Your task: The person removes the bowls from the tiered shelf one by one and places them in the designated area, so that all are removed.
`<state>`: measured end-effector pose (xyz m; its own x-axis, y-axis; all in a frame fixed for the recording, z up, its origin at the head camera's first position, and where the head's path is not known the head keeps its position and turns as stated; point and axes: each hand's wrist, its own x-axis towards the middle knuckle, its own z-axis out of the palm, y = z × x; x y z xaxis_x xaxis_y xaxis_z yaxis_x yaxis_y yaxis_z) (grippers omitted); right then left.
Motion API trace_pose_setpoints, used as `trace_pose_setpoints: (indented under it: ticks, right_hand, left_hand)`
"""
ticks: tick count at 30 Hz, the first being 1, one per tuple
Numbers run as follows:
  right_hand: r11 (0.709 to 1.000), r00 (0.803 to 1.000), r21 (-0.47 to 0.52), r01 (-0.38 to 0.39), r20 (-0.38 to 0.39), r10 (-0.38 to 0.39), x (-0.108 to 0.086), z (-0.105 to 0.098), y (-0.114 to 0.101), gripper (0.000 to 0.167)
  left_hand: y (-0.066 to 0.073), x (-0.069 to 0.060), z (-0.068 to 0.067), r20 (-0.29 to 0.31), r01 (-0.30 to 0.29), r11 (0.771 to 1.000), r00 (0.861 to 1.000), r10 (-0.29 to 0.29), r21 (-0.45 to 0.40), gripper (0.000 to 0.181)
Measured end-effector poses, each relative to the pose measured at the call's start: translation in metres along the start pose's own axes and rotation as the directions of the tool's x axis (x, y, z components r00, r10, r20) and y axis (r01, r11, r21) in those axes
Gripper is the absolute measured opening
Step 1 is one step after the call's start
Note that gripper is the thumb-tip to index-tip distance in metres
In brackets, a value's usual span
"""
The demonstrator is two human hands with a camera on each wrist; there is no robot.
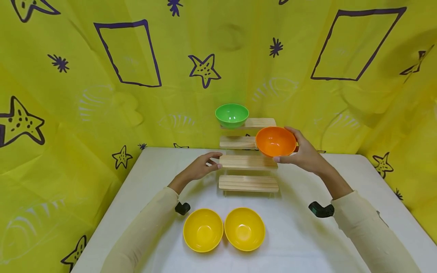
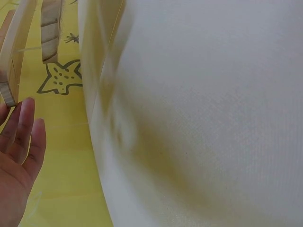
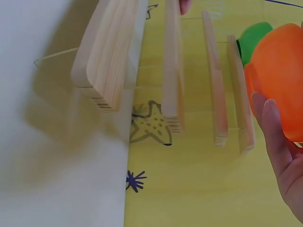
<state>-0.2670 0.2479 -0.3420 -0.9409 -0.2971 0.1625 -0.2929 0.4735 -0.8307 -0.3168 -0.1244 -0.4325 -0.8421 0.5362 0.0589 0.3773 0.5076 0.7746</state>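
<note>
My right hand (image 1: 308, 153) grips an orange bowl (image 1: 275, 141) at its right side, thumb low in front and fingers behind. The bowl is upright over the right part of a stepped wooden rack (image 1: 248, 183); whether it touches a plank I cannot tell. My left hand (image 1: 199, 167) pinches the left end of a middle plank (image 1: 247, 162) between thumb and finger. In the left wrist view its fingers (image 2: 35, 146) meet the plank's end. A green bowl (image 1: 232, 115) sits on the left of the top plank (image 1: 261, 122).
Two yellow bowls, a left one (image 1: 203, 230) and a right one (image 1: 244, 229), stand side by side in front of the rack. They rest on a white-covered table (image 1: 293, 242). A yellow patterned curtain (image 1: 170, 102) hangs close behind the rack and along both sides.
</note>
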Motion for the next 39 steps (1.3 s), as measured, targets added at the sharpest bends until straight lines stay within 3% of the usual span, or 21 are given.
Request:
trace_pose_setpoints:
  ticks: [16,39]
  right_hand:
    - [0.999,0.999,-0.032,0.008,0.033,-0.007,-0.021,0.002,0.011,0.103]
    - [0.997,0.995,0.038,0.065,0.071,-0.068,-0.056,0.010,0.034,0.098]
  left_hand:
    - [0.003,-0.001,0.000,0.000,0.010,1.000,1.000,-0.010,-0.001,0.057]
    - [0.001,0.000,0.000,-0.003,0.000,1.000,1.000,0.000,0.003,0.058]
